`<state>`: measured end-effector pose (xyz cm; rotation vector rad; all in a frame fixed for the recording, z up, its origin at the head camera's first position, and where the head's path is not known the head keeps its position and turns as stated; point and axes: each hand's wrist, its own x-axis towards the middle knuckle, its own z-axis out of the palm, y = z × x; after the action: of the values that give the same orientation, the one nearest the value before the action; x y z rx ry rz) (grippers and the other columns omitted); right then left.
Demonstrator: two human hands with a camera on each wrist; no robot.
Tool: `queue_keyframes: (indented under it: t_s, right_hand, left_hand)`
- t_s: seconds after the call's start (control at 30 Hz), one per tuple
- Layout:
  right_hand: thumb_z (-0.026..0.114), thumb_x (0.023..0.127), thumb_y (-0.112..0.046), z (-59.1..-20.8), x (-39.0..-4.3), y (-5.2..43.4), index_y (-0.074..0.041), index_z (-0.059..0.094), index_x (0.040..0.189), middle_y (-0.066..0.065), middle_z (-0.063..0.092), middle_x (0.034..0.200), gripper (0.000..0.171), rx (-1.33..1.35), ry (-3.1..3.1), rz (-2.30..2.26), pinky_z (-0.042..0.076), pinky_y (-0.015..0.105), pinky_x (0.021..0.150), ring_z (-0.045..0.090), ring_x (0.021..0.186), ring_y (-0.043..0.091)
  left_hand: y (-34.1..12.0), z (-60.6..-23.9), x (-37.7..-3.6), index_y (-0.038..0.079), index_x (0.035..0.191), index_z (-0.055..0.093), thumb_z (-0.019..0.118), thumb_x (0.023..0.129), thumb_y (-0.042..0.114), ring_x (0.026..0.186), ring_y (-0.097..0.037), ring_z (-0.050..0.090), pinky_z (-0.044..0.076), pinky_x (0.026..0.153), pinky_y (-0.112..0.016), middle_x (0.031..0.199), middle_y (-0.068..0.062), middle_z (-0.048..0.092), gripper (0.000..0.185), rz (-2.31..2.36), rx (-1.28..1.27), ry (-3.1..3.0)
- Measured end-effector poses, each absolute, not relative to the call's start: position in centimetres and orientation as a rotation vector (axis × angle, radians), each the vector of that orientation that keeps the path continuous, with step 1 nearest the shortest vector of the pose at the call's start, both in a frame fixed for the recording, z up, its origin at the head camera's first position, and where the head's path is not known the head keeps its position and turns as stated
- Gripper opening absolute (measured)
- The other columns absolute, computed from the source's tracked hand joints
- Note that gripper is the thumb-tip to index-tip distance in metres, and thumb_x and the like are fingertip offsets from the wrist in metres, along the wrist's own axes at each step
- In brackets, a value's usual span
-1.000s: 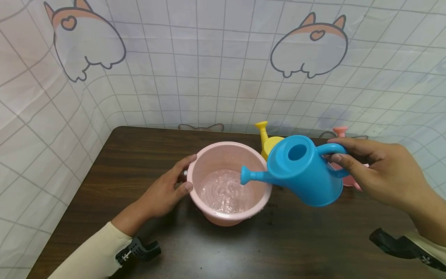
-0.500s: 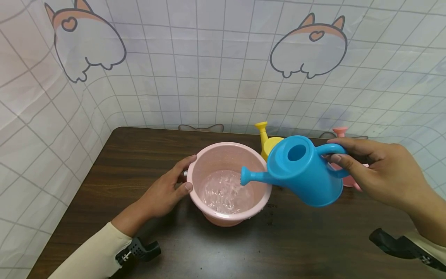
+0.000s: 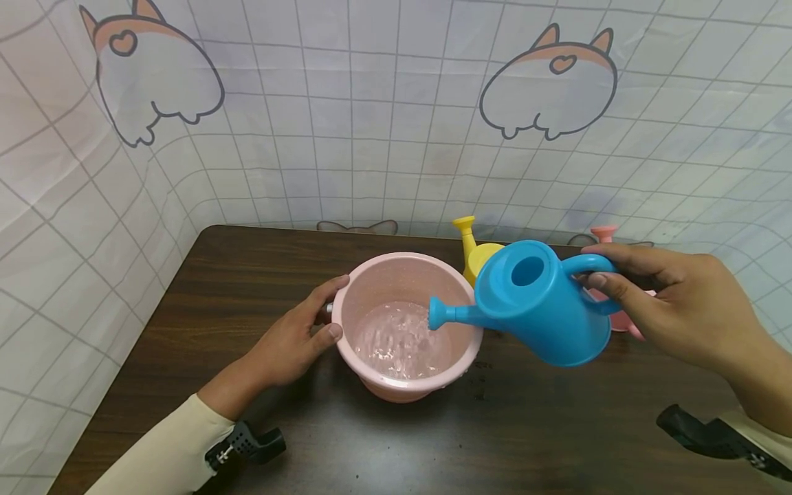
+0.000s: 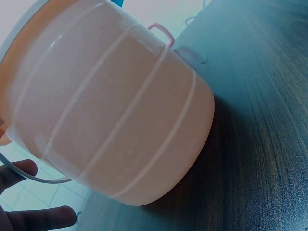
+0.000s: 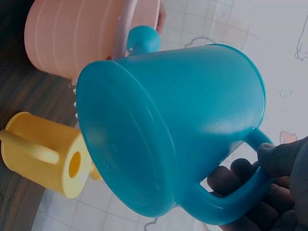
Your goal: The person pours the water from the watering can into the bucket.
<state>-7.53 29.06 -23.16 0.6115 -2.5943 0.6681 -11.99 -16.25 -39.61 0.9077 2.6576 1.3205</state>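
Note:
My right hand [image 3: 687,302] grips the loop handle of a blue watering can [image 3: 538,309], fingers and thumb curled round it. The can is tilted to the left, its sprinkler head over the inside of a pink bucket [image 3: 402,386]. Rippling water [image 3: 402,340] lies in the bucket; I cannot make out the streams clearly. At the bucket's left rim, my left hand [image 3: 293,340] holds on with thumb and index finger. In the left wrist view, two other fingers [image 4: 43,219] stretch out near the bucket's thin wire handle [image 4: 48,181], apart from the wall.
A yellow watering can [image 3: 482,258] stands behind, partly hidden by the blue one. Further right, a pink watering can [image 3: 603,234] is mostly covered by my right hand. Small wet spots [image 3: 480,378] mark the dark wooden table [image 3: 260,254]. A grid-patterned cloth [image 3: 371,124] hangs behind the table.
The ripples on the water in the bucket shift. Both hands, the bucket and the tilted blue watering can stay almost exactly in place.

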Motion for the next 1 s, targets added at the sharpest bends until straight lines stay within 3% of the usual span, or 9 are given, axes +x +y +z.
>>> queue_keyframes:
  t_s: [0.13, 0.37, 0.7, 0.73, 0.83, 0.97, 1.0]
  right_hand:
    - [0.082, 0.083, 0.002, -23.25, -7.55, 29.09, -0.018, 0.077, 0.121, -0.027, 0.066, 0.106, 0.043, 0.608, -2.595, 0.675, 0.049, 0.012, 0.06, 0.062, 0.087, -0.018]
    - [0.081, 0.085, 0.0, -23.26, -7.58, 29.15, -0.014, 0.076, 0.123, 0.005, 0.078, 0.097, 0.04, 0.605, -2.606, 0.648, 0.045, 0.014, 0.056, 0.06, 0.085, -0.02]
    - [0.08, 0.086, 0.001, -23.34, -7.62, 29.21, -0.008, 0.074, 0.125, 0.014, 0.077, 0.098, 0.041, 0.596, -2.614, 0.657, 0.045, 0.014, 0.055, 0.056, 0.088, -0.023]
    - [0.08, 0.086, 0.001, -23.37, -7.64, 29.24, -0.008, 0.074, 0.125, 0.014, 0.077, 0.099, 0.041, 0.6, -2.61, 0.664, 0.045, 0.014, 0.054, 0.056, 0.088, -0.024]
    - [0.081, 0.085, 0.001, -23.27, -7.66, 29.15, -0.011, 0.074, 0.125, -0.003, 0.076, 0.103, 0.043, 0.604, -2.599, 0.663, 0.045, 0.015, 0.054, 0.058, 0.088, -0.023]
    - [0.082, 0.084, 0.001, -23.13, -7.73, 29.06, -0.015, 0.076, 0.124, -0.009, 0.076, 0.1, 0.043, 0.612, -2.597, 0.644, 0.046, 0.013, 0.059, 0.059, 0.089, -0.022]
    - [0.082, 0.084, 0.001, -23.12, -7.75, 29.05, -0.016, 0.076, 0.123, -0.003, 0.077, 0.098, 0.043, 0.614, -2.599, 0.637, 0.046, 0.013, 0.06, 0.059, 0.089, -0.022]
  left_hand:
    - [-16.21, -39.52, -11.96, 0.032, 0.162, 0.023, 0.048, 0.106, 0.052, 0.114, -0.027, 0.066, 0.052, 0.088, -0.057, 0.146, -0.012, 0.052, 0.065, 1.32, 0.91, 2.658]
    - [-16.26, -39.64, -11.89, 0.032, 0.162, 0.022, 0.048, 0.106, 0.053, 0.115, -0.027, 0.066, 0.052, 0.088, -0.057, 0.147, -0.012, 0.051, 0.065, 1.311, 0.905, 2.663]
    - [-16.13, -39.55, -11.99, 0.031, 0.162, 0.023, 0.049, 0.106, 0.05, 0.115, -0.025, 0.066, 0.051, 0.089, -0.054, 0.145, -0.01, 0.053, 0.065, 1.337, 0.92, 2.648]
    - [-16.12, -39.55, -12.01, 0.031, 0.162, 0.023, 0.049, 0.106, 0.05, 0.114, -0.025, 0.066, 0.051, 0.089, -0.054, 0.144, -0.01, 0.054, 0.065, 1.338, 0.922, 2.65]
    - [-16.14, -39.49, -12.0, 0.032, 0.162, 0.023, 0.049, 0.106, 0.05, 0.114, -0.024, 0.066, 0.051, 0.089, -0.053, 0.143, -0.009, 0.055, 0.065, 1.328, 0.911, 2.659]
    - [-16.18, -39.52, -11.99, 0.032, 0.162, 0.023, 0.049, 0.106, 0.051, 0.113, -0.023, 0.066, 0.051, 0.089, -0.053, 0.143, -0.009, 0.055, 0.065, 1.32, 0.904, 2.666]
    - [-16.18, -39.5, -11.99, 0.032, 0.162, 0.023, 0.049, 0.106, 0.05, 0.113, -0.023, 0.066, 0.051, 0.089, -0.053, 0.142, -0.009, 0.055, 0.065, 1.32, 0.905, 2.667]
